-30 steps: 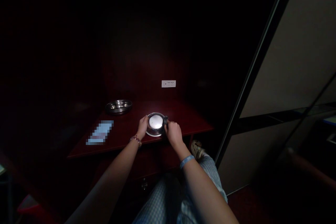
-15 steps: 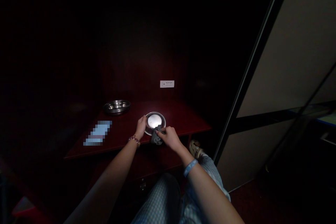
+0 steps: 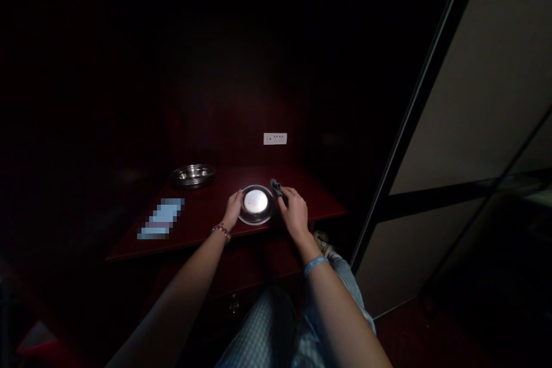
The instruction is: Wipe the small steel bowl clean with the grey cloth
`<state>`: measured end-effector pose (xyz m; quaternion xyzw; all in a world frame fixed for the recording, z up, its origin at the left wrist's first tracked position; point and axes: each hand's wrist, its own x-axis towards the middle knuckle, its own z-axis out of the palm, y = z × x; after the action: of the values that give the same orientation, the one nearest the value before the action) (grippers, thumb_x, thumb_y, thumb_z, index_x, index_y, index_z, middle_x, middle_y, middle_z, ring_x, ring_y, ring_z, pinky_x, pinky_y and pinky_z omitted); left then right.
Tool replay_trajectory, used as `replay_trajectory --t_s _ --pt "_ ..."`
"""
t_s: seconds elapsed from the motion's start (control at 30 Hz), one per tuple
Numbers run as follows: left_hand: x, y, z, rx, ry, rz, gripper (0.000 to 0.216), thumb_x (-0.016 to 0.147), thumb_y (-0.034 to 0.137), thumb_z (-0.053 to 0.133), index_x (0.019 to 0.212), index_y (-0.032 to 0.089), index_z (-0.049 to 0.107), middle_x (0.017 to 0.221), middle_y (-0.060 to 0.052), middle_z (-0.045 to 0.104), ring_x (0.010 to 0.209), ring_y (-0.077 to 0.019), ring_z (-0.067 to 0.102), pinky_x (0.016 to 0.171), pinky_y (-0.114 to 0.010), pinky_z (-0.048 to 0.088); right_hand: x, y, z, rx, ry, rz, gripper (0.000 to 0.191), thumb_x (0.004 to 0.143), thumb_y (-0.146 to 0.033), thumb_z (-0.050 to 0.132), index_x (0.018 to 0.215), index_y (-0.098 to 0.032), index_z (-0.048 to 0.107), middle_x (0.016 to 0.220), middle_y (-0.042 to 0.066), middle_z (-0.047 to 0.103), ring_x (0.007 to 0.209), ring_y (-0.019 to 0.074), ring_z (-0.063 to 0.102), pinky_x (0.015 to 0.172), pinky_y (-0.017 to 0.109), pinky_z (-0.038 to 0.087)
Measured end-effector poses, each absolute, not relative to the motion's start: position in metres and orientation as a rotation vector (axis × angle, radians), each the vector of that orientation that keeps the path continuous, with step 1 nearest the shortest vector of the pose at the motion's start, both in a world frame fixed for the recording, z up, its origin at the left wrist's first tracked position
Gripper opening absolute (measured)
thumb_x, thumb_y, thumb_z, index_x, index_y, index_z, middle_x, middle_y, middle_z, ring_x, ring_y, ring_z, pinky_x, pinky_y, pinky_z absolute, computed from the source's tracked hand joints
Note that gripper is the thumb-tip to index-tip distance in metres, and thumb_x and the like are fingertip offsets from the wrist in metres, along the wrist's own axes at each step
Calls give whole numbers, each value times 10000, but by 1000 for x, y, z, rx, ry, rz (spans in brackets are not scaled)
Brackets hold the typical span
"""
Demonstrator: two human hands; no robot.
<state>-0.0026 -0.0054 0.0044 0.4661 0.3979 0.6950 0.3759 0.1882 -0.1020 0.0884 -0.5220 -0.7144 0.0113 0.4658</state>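
A dark room, with a dark red tabletop (image 3: 202, 224) lit in front of the person. Between the 2 hands lies a round steel plate (image 3: 256, 204). The left hand (image 3: 233, 210) curls around its left rim, gripping it; the right hand (image 3: 294, 211) is closed around a grey cloth (image 3: 276, 186) just beside the right rim. A steel bowl (image 3: 192, 175) sits beyond the left hand.

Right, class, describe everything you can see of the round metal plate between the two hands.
The round silvery metal plate lies flat on the dark red wooden table near its front edge. Its flat centre shines white with reflected light; a darker rim rings it. The left hand touches its left rim. The right hand, gripping a small grey cloth, sits at its right rim.
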Motion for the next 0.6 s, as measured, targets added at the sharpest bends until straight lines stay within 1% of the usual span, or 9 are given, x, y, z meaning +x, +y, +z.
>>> replay_trajectory --t_s 0.1,0.23,0.37,0.5,0.6 --pt "-2 -7 6 1197 1007 1768 350 746 488 580 713 141 615 664 -16 624 630 -136 548 624 -242 422 185 -100 85 -1424 -1835 -95 352 865 -195 472 1193 -246 590 1157 53 623 1007 181 570 838 274 468" --pt "-1 -9 8 1197 1002 1783 340 746 480 584 720 142 618 682 -18 634 639 -136 557 624 -240 426 177 -91 78 -1482 -1909 -181 362 885 -185 439 1224 -219 560 1153 71 630 1031 188 548 854 289 463" --pt "1 -11 11 1179 991 1827 339 729 484 599 729 146 620 692 -19 637 657 -140 562 631 -242 432 168 -84 72 -1475 -1927 -158 369 899 -196 414 1241 -217 549 1166 70 627 1043 196 539 860 300 464" --pt "1 -12 13 1159 939 1820 350 715 492 618 757 144 633 709 -19 643 654 -135 569 628 -241 439 160 -81 67 -1482 -1844 -93 397 904 -214 409 1282 -278 516 1282 45 557 1140 207 490 894 310 455" --pt "1 -14 15 1129 916 1814 337 712 479 632 779 149 635 691 -10 638 618 -126 564 587 -233 434 157 -79 65 -1496 -1801 -26 412 908 -227 397 1300 -306 494 1304 35 536 1143 214 490 890 323 462"
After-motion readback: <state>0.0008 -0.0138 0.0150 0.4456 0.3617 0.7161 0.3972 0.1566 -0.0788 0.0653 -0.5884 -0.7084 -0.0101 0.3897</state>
